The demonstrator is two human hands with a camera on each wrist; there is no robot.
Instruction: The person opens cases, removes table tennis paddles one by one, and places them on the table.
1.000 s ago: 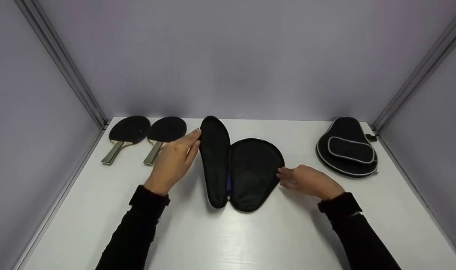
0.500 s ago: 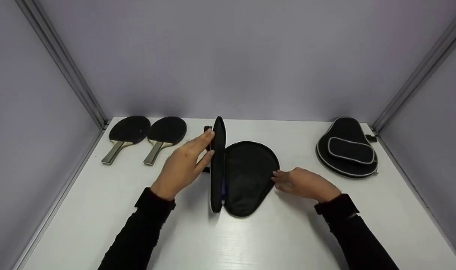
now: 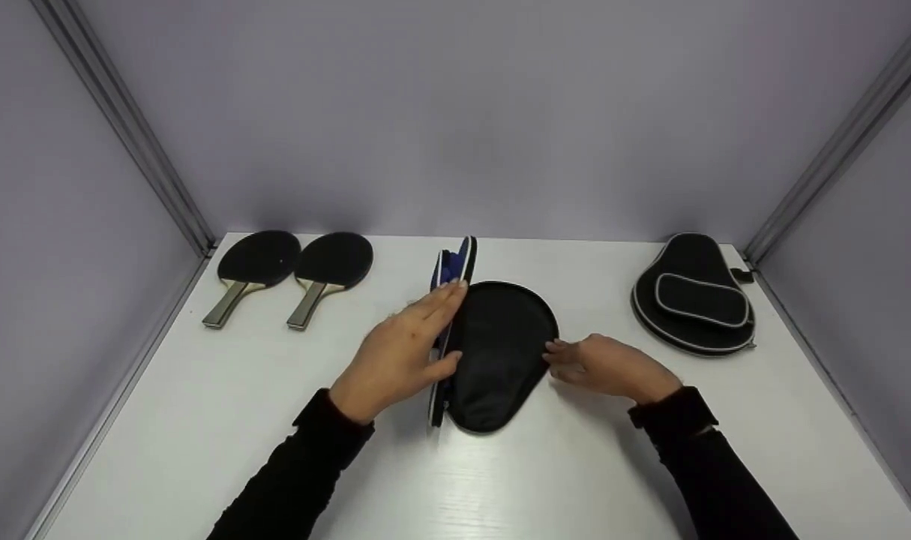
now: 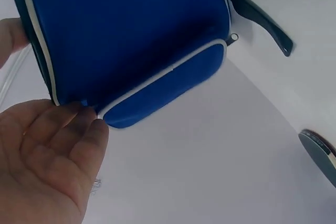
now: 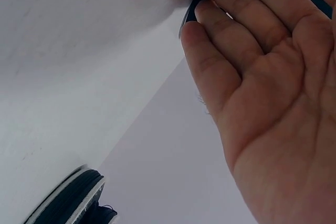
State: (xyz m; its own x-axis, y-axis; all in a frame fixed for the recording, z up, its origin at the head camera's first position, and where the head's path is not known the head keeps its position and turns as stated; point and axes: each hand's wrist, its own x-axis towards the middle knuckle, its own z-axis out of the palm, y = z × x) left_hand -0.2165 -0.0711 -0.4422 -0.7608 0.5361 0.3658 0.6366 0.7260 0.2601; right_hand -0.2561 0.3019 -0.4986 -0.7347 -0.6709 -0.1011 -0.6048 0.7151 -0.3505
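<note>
Case lid (image 4: 123,24) has swung rightward against the straight-fingered left hand (image 3: 401,349), the right hand (image 3: 612,364) apparently pinching the base (image 3: 501,352).

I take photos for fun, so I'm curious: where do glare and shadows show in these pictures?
Head view: a bright glare on the near, middle part of the table, and soft shadows on the wall behind the paddles; left wrist view: dark shading on the blue case just above its pocket; right wrist view: soft-edged shading across the table.
</note>
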